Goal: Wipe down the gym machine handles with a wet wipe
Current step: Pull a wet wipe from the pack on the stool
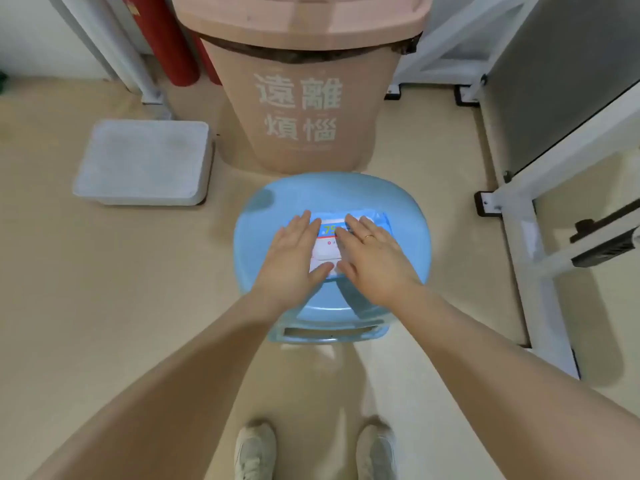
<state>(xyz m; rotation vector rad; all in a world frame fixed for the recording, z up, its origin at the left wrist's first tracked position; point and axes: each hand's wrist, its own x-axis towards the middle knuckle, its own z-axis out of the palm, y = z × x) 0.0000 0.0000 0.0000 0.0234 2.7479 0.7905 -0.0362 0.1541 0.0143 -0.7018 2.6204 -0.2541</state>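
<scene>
Both hands lie flat, fingers spread, gripping nothing — left hand (292, 251) and right hand (372, 258) cover the wet-wipe pack (329, 239) on the blue stool (263, 216). Its long axis runs left-right, directly beneath both palms — equally near.

Wipe pack (331, 241): flat, rectangular, soft, lying face up and level. Blue band along the far edge with yellow-green digits ".7" showing, thin red line below, then a white label area with a small red mark. Sits directly under both flat, spread palms, between left hand (294, 252) and right hand (372, 258), fingers of each overlapping its sides. Far right corner pokes out past the right fingertips; near edge lies between the 2 thumbs. Flap state hidden by the hands. Machine handles not identifiable here.
</scene>
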